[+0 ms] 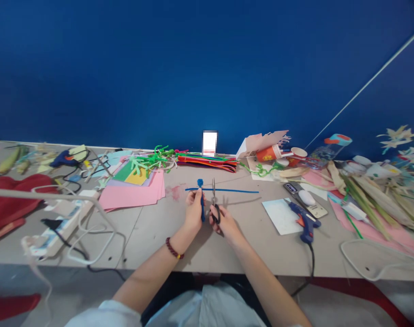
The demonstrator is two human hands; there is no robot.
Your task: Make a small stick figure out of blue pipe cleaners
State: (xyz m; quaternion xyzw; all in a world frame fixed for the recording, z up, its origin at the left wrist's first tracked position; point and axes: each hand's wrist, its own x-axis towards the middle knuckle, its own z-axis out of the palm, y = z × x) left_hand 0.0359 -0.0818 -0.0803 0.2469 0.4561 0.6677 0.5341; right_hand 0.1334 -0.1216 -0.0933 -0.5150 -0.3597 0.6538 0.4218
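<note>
My left hand (193,211) grips a blue pipe cleaner (202,206) upright, with a small blue coiled tuft (200,183) at its top. A second length of blue pipe cleaner (230,190) runs out sideways from that tuft to the right. My right hand (225,225) is shut on the black-handled scissors (214,202), whose thin blades point up and reach the sideways length. I cannot tell whether the blades are around it. A red bead bracelet (174,248) circles my left wrist.
A hot glue gun (304,222) lies to the right on a white card. Pink and coloured paper (132,193) is stacked to the left, with a power strip (66,222) and cables beyond it. Bundled pipe cleaners (207,162) and cups stand at the back.
</note>
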